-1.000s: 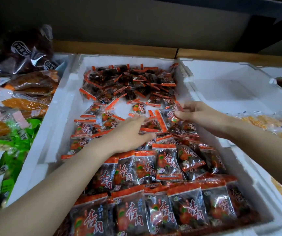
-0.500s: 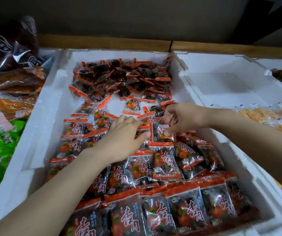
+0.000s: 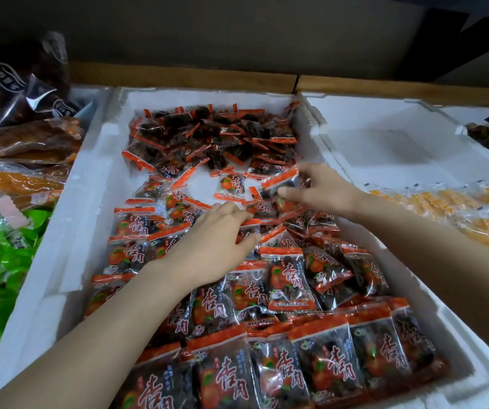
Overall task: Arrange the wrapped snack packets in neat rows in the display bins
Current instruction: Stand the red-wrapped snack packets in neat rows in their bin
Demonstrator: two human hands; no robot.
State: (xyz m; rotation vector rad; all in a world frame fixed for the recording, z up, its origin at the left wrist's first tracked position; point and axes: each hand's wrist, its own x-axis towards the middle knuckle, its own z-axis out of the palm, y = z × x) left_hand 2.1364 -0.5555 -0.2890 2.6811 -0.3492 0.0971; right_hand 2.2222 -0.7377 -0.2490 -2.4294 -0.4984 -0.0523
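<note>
White foam bins sit side by side beneath a dark back wall edged with a wooden strip, and the middle foam bin (image 3: 69, 231) holds the red-and-black snack packets (image 3: 284, 281). Its near end shows tidy overlapping rows (image 3: 311, 364), while the far end is a loose heap (image 3: 213, 137) with bare foam floor between the two. The right hand (image 3: 323, 190) pinches a lifted packet (image 3: 281, 180) between thumb and fingertips, just above the scattered middle zone. The left hand (image 3: 210, 246) curls its fingers and thumb onto a middle packet (image 3: 249, 227) at the front edge of the unfinished row. The wrappers look slick and light, so a thin pinch may let one slip or twist askew. A forearm crossing low over the finished rows could drag them out of line. The neighbouring bin (image 3: 385, 149) with yellow packets (image 3: 449, 202) lies close to the right arm, so a stray packet might land there.
</note>
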